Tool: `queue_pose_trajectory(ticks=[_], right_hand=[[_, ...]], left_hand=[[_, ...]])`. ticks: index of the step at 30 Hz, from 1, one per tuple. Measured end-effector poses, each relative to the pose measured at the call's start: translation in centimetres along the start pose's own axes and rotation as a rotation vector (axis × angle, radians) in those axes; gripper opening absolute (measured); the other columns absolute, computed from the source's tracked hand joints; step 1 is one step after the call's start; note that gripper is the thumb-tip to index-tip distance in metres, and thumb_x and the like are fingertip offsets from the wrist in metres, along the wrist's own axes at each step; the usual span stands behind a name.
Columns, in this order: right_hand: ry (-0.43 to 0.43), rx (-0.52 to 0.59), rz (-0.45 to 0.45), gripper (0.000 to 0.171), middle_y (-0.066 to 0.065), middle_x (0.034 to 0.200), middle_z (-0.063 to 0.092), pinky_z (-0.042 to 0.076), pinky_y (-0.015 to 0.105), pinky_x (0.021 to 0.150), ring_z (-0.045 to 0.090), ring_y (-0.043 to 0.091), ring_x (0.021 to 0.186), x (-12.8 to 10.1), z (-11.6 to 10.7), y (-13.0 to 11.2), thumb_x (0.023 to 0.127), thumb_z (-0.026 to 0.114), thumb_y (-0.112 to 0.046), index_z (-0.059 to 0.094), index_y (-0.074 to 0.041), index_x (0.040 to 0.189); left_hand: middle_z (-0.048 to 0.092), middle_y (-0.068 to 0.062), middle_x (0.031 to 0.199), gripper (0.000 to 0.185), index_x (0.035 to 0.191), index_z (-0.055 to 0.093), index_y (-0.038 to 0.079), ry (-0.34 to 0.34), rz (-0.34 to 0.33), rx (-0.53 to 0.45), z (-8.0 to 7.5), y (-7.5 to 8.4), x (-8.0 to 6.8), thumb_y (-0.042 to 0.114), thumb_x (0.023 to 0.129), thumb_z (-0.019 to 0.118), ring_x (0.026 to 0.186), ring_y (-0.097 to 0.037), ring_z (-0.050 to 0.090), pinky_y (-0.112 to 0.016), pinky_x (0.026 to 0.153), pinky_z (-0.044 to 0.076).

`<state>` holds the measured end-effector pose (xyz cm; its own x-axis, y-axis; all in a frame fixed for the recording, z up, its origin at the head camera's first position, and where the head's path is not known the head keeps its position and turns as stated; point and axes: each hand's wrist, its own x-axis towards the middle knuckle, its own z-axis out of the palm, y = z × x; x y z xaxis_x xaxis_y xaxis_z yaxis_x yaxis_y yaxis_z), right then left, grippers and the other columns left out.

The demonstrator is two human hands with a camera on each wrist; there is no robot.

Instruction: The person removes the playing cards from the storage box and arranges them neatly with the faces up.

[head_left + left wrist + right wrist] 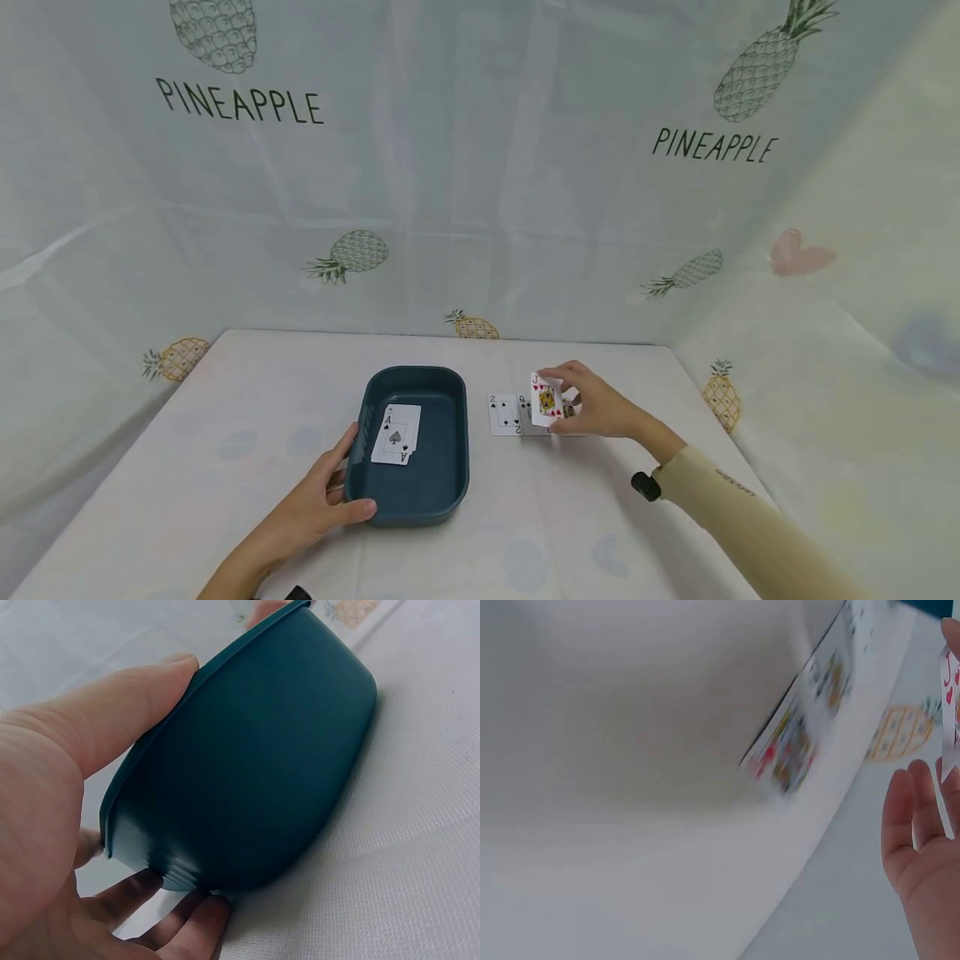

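Observation:
A dark teal tray (422, 507) sits mid-table with an ace of spades (396, 434) lying on top of the cards inside it. My left hand (339, 487) grips the tray's near-left corner. In the left wrist view the thumb (131, 701) lies over the rim of the tray (262, 765) and the fingers (191, 930) curl beneath it. My right hand (573, 400) pinches a jack of hearts (547, 400), lifted just above a short row of cards with a two of spades (503, 414) at its left end. The right wrist view is blurred; the jack (951, 712) shows at its right edge.
A white cloth covers the table (225, 433), and pineapple-print sheeting forms walls at the back and both sides. Another face card (799, 742) lies on the table in the right wrist view. Bare cloth lies left of the tray and along the near edge.

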<state>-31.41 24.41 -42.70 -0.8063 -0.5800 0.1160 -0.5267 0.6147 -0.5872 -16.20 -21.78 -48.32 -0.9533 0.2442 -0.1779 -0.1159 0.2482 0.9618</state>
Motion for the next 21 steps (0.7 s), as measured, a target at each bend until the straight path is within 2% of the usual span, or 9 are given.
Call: queue_pose_trajectory(ticks=[4, 10, 15, 21], right_hand=[[-0.016, -0.048, 0.026, 0.089, 0.013, 0.144, 0.048, 0.058, 0.051, 0.092, 0.057, 0.03, 0.121, -1.4, -1.9, 2.1, 0.08, 0.095, -0.019, 0.051, -0.015, 0.158], [-0.053, -0.09, 0.084, 0.089, 0.014, 0.14, 0.052, 0.055, 0.048, 0.092, 0.058, 0.03, 0.119, -2.7, -4.0, 4.7, 0.08, 0.095, -0.017, 0.051, -0.012, 0.157], [-0.099, -0.118, 0.158, 0.087, 0.012, 0.138, 0.053, 0.052, 0.045, 0.094, 0.056, 0.028, 0.119, -3.5, -4.6, 6.2, 0.081, 0.094, -0.02, 0.052, -0.014, 0.157], [-0.163, -0.156, 0.201, 0.084, 0.013, 0.14, 0.053, 0.052, 0.043, 0.09, 0.056, 0.03, 0.119, -3.8, -4.8, 6.5, 0.081, 0.093, -0.017, 0.053, -0.011, 0.156]], left_hand=[[0.011, -0.025, 0.171, 0.114, 0.173, 0.006, 0.032, 0.003, -0.005, 0.004, -0.1, -0.1, 0.0, 0.026, 0.092, 0.085, 0.145, -0.042, 0.049, -0.039, 0.104, 0.057], [0.011, -0.025, 0.171, 0.114, 0.173, 0.006, 0.032, 0.003, -0.006, -0.002, -0.2, -0.1, 0.0, 0.026, 0.092, 0.085, 0.144, -0.042, 0.049, -0.039, 0.104, 0.057], [0.01, -0.025, 0.171, 0.114, 0.173, 0.005, 0.032, 0.003, -0.008, -0.004, -0.1, 0.0, 0.0, 0.027, 0.092, 0.085, 0.147, -0.044, 0.046, -0.04, 0.105, 0.057], [0.011, -0.025, 0.171, 0.113, 0.173, 0.006, 0.032, 0.004, -0.005, -0.004, -0.1, 0.0, 0.0, 0.027, 0.092, 0.085, 0.147, -0.045, 0.046, -0.043, 0.107, 0.056]])
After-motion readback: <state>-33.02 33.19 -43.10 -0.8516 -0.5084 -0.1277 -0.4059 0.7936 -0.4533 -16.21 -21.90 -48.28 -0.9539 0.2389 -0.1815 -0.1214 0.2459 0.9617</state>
